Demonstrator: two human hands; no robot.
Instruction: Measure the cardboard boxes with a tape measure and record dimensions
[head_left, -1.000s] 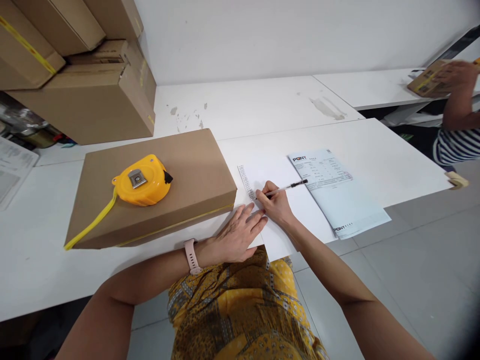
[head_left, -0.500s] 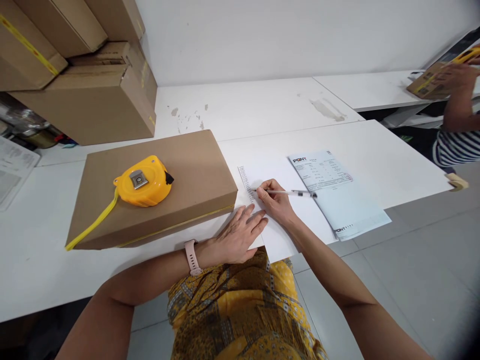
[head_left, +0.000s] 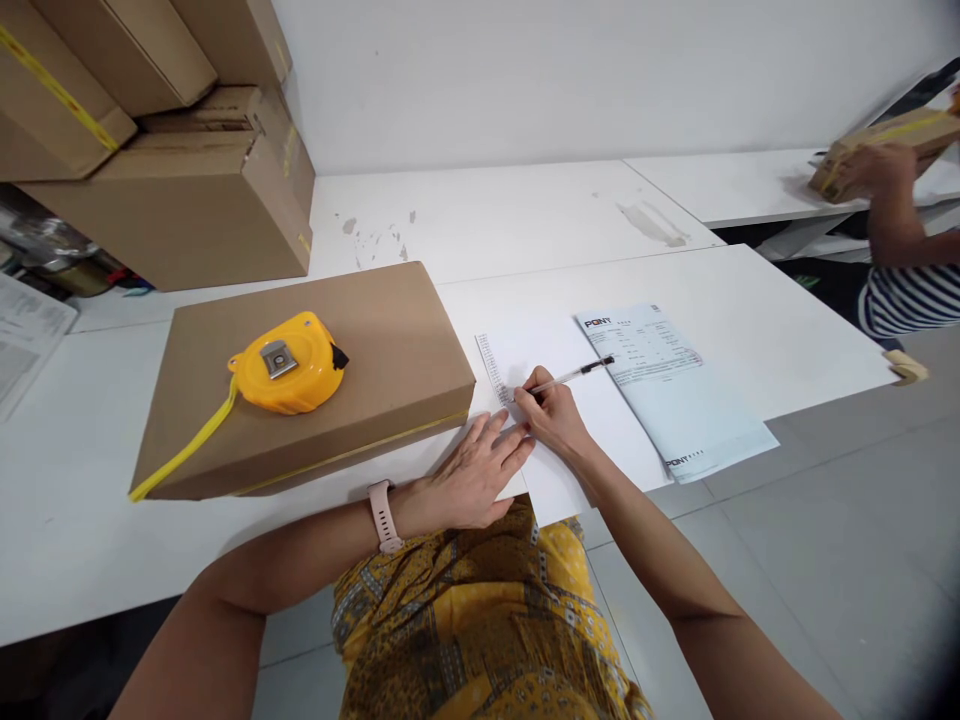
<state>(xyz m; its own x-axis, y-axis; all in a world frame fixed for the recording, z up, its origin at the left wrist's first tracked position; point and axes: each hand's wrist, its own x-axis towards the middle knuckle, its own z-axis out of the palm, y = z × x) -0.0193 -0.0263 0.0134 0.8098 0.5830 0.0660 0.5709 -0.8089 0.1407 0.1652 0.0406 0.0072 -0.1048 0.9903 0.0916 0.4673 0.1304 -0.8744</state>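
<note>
My right hand [head_left: 553, 412] is closed around a pen [head_left: 574, 375], its tip on a white sheet of paper [head_left: 611, 440] beside a narrow column of small handwriting along the left edge. My left hand [head_left: 480, 470] lies flat with fingers stretched, fingertips at the paper's left side, a pink watch on the wrist. Left of the hands sits a closed cardboard box [head_left: 382, 350]. On top of it rests a yellow tape measure [head_left: 289, 362], its yellow strap hanging toward the box's near left corner. A printed light-blue form [head_left: 660, 400] lies to the right, partly over the sheet.
Several cardboard boxes [head_left: 172, 200] are stacked at the back left against the wall. A printed sheet [head_left: 30, 335] lies at the far left. At the far right, a person in a striped sleeve [head_left: 911, 298] handles a taped cardboard box [head_left: 885, 150].
My right hand has shifted slightly down the column of writing, and the pen's back end now tilts farther away from me. My left hand stays put. The other person's box and arm have moved.
</note>
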